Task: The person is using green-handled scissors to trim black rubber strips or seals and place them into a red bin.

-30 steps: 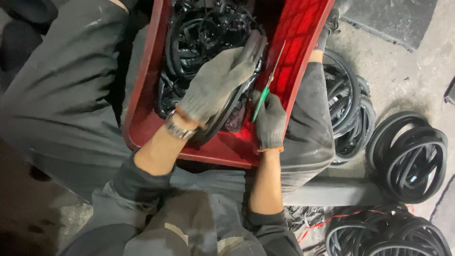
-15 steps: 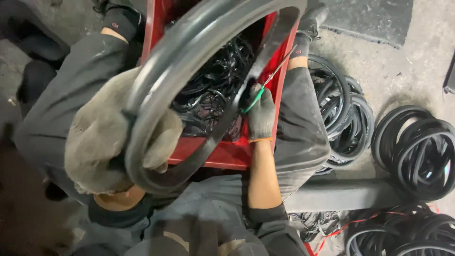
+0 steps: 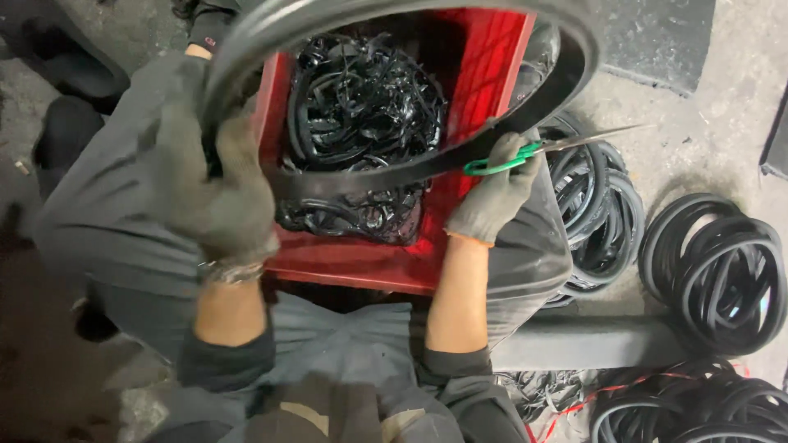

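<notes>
Gloves of grey knit cover both hands as the person sits with a red plastic crate (image 3: 361,267) across the lap. The left hand (image 3: 217,193) is closed around the left side of a large black rubber ring (image 3: 574,74), which is lifted close to the camera so that its hoop frames most of the crate beneath. A second ago that hand lay low inside the crate with the ring barely raised; half a second ago the ring had come up large in front of the lens, and now it has swung further over to the right, its lower edge running across the crate toward the other hand. The right hand (image 3: 497,193) is clenched on green-handled scissors (image 3: 533,149), whose blades point out to the right just beside the ring's lower edge; whether the blades are parted or touching the rubber cannot be told from this view. Earlier the scissors pointed up along the crate's right wall, so they have turned outward as the ring rose, which suggests, as a judgement, that the ring's edge is being brought to the blades for trimming. Inside the crate lies a tangle of thin black rubber trimmings (image 3: 361,123). On the concrete floor (image 3: 706,139) to the right sit stacks of similar black rings (image 3: 714,271), with another stack (image 3: 603,205) tucked against the person's right leg.
</notes>
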